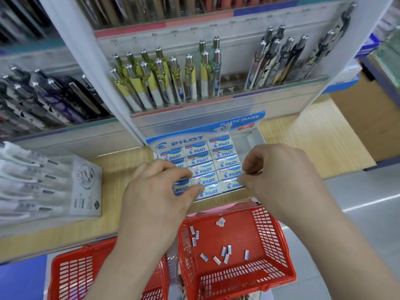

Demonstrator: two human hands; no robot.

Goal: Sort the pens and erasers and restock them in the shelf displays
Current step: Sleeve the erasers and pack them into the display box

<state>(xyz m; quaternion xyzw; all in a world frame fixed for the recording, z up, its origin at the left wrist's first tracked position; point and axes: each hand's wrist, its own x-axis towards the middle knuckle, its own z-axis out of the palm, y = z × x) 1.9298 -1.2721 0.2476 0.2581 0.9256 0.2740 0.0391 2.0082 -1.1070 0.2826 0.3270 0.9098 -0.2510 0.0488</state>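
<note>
White-and-blue erasers [203, 161] lie packed in rows in a box [256, 137] on the wooden tabletop [303, 144], just under the rack [259, 98]. Both hands are over the box. The left hand [155, 191] is curled over the front-left corner, thumb and fingers pinching the corner eraser [181, 188]. The right hand [281, 176] is curled at the box's right side, thumb and forefinger nipping the end of the side eraser [230, 173] in the right column. Up in the rack, pens [173, 83] stand upright in their slots. Below the tabletop edge sit two red baskets. The right basket [279, 245] holds a scatter of loose erasers [225, 253], and the left basket [71, 276] is partly hidden behind the left forearm.
</note>
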